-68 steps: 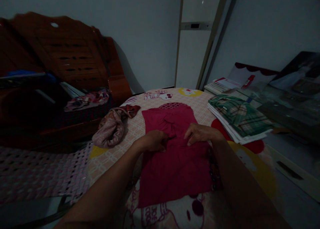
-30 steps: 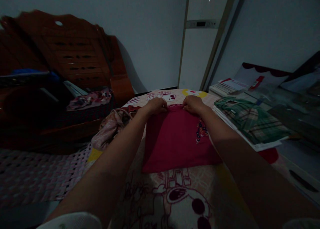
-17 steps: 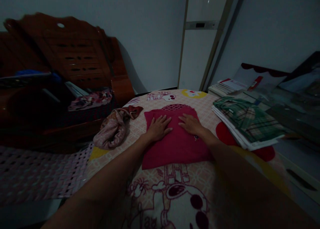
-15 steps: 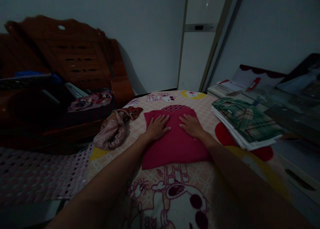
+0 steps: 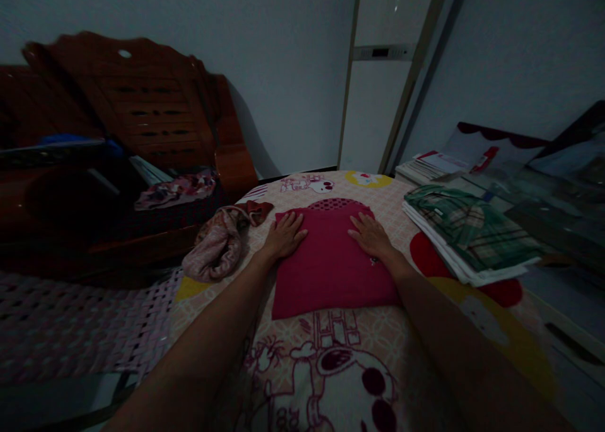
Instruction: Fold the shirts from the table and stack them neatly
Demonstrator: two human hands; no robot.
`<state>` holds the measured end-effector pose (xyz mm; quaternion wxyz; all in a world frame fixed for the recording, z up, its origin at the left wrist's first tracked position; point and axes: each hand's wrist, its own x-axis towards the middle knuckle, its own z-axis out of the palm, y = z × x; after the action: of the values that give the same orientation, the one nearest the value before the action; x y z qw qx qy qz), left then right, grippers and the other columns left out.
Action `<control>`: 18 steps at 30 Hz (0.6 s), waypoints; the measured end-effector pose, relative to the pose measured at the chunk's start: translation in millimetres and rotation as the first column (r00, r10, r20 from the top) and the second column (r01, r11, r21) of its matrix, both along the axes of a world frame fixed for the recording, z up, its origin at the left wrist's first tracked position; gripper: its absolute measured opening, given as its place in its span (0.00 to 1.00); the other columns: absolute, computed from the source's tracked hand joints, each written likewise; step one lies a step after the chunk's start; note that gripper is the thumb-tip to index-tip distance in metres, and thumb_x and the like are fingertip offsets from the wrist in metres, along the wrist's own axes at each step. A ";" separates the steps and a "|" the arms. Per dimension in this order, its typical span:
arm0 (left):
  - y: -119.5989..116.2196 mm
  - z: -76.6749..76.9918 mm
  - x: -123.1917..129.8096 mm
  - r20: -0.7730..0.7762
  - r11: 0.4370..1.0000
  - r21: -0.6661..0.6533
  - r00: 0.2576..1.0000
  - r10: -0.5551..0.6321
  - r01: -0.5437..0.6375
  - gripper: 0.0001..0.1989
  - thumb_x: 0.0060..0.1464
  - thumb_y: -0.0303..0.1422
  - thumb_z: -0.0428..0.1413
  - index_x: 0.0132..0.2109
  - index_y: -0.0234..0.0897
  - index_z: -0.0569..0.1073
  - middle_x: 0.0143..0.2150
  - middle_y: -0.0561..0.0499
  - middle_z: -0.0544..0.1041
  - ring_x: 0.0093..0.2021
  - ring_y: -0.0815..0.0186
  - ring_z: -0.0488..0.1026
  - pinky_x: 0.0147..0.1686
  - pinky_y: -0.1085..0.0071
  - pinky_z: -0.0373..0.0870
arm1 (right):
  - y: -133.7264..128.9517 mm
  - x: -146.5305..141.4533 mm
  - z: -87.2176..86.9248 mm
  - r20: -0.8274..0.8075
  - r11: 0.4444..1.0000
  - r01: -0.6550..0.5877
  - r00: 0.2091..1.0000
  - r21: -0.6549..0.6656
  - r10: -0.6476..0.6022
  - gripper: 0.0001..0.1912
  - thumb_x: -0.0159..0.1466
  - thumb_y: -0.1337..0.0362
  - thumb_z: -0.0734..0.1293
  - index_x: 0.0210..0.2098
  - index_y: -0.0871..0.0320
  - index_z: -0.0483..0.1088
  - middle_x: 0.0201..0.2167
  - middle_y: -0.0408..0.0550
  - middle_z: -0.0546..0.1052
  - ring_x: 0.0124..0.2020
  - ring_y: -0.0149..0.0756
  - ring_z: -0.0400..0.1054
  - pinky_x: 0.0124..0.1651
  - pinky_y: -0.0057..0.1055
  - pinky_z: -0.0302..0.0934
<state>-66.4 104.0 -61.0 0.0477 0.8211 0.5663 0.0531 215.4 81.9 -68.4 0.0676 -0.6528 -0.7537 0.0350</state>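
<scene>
A folded pink-red garment point(image 5: 331, 274) lies flat before me on a round, cloth-covered surface point(image 5: 283, 344) with cartoon prints. A dotted, mesh-like edge shows at its far side. My left hand point(image 5: 284, 237) rests flat near its upper left edge, fingers spread. Near the upper right edge, my right hand point(image 5: 371, 235) also lies flat with its fingers apart. Neither hand grips the cloth. Left of the garment sits a crumpled pinkish-brown cloth point(image 5: 217, 249). To the right is a stack of folded clothes with a green plaid garment point(image 5: 466, 224) on top.
A carved wooden chair point(image 5: 151, 98) with a floral cloth point(image 5: 177, 189) on it stands at the left. Papers point(image 5: 432, 164) and a glass-topped surface point(image 5: 543, 196) are at the right. A tall white cabinet-like unit point(image 5: 375, 111) stands by the back wall.
My hands have slid apart over the garment, the left one outward to the left and the right one outward to the right. The view has shifted slightly.
</scene>
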 end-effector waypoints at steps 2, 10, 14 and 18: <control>3.9 -1.6 -5.2 -0.004 1.000 0.009 1.000 0.021 -0.021 0.31 0.68 0.45 0.36 0.72 0.38 0.49 0.74 0.41 0.47 0.73 0.53 0.44 0.66 0.44 0.48 | 2.6 1.3 -0.5 -0.005 0.999 0.046 0.999 -0.016 -0.046 0.33 0.71 0.48 0.52 0.71 0.56 0.51 0.72 0.57 0.49 0.72 0.51 0.42 0.69 0.49 0.41; 5.2 0.2 -11.7 0.089 0.982 0.149 0.991 0.101 -0.114 0.27 0.66 0.34 0.40 0.68 0.28 0.57 0.71 0.34 0.55 0.70 0.51 0.54 0.65 0.53 0.55 | 5.4 16.6 19.9 -0.072 0.999 0.017 0.997 -0.034 -0.020 0.31 0.72 0.55 0.51 0.69 0.65 0.55 0.70 0.59 0.54 0.72 0.45 0.45 0.71 0.43 0.42; -14.2 6.0 8.2 0.171 0.981 0.196 0.985 -0.032 -0.002 0.27 0.63 0.30 0.42 0.67 0.25 0.59 0.71 0.33 0.54 0.71 0.54 0.52 0.68 0.57 0.54 | -26.2 -8.9 20.0 -0.123 0.990 -0.132 0.983 0.038 0.136 0.33 0.71 0.52 0.52 0.68 0.67 0.55 0.70 0.61 0.54 0.71 0.45 0.46 0.71 0.41 0.43; -41.3 -0.2 33.6 0.173 0.967 0.125 0.955 -0.240 0.220 0.28 0.66 0.37 0.41 0.68 0.28 0.57 0.71 0.36 0.56 0.71 0.57 0.52 0.68 0.58 0.54 | -55.1 -36.7 4.2 -0.148 0.955 -0.297 0.944 0.021 0.296 0.34 0.71 0.49 0.52 0.70 0.62 0.53 0.71 0.58 0.53 0.71 0.45 0.46 0.70 0.45 0.44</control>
<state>-32.8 62.7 -61.2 0.0635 0.8741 0.4564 0.1535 178.8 26.8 -64.3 0.1175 -0.5275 -0.8361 0.0940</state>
